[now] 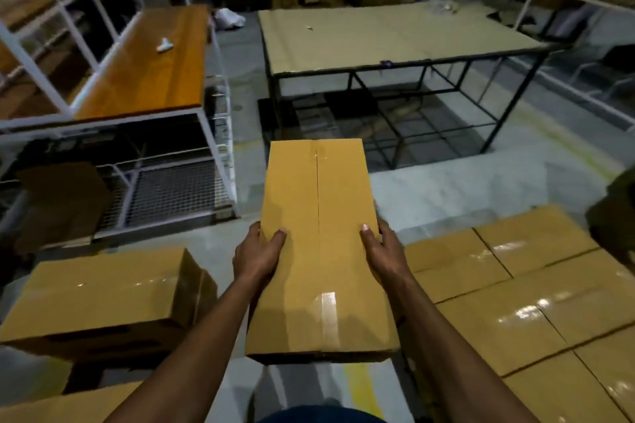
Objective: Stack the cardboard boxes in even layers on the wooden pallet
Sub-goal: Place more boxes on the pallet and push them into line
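A loose box (103, 299) lies at near left. The left hand (257, 256) and right hand (385, 254) clasp the long sides of a carried box (319, 244), thumbs on top, held above the floor. Stacked boxes (536, 299) form a layer at near right.

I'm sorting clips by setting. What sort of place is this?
Most likely a warehouse or packing room: taped cardboard boxes laid in a flat layer, white metal racks, and a steel-framed work table on a concrete floor. Both hands grip another box.
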`<action>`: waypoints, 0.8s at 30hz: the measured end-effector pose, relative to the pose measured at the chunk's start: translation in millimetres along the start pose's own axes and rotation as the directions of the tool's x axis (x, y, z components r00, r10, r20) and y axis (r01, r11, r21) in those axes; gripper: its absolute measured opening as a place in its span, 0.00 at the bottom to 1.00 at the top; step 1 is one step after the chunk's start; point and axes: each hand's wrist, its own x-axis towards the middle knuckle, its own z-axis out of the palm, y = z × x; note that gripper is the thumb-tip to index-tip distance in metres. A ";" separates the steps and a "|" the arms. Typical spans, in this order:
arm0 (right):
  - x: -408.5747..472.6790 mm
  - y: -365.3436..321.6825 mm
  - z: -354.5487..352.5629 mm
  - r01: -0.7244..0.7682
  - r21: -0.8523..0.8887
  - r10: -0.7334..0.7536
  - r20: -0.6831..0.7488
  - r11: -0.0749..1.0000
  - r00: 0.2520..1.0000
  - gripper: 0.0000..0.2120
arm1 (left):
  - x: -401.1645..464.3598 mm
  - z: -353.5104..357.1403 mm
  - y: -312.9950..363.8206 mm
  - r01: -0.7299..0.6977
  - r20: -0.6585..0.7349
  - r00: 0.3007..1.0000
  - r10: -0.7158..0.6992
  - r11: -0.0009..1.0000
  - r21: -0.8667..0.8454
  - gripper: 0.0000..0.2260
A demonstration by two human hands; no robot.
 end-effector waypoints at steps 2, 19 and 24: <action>-5.4 9.0 -26.2 -0.004 0.017 0.005 -0.049 1.000 0.999 0.27 | 0.3 22.8 16.9 -0.036 0.042 0.999 0.033 0.998 0.058 0.33; -2.6 94.0 -163.7 -0.270 0.157 0.312 -0.487 0.950 0.816 0.36 | 54.9 220.0 145.7 -0.376 0.468 0.841 0.272 0.915 0.144 0.25; 24.2 91.7 -169.2 -0.326 0.205 0.383 -0.580 0.923 0.719 0.31 | 93.1 263.1 182.2 -0.472 0.576 0.754 0.315 0.870 0.142 0.24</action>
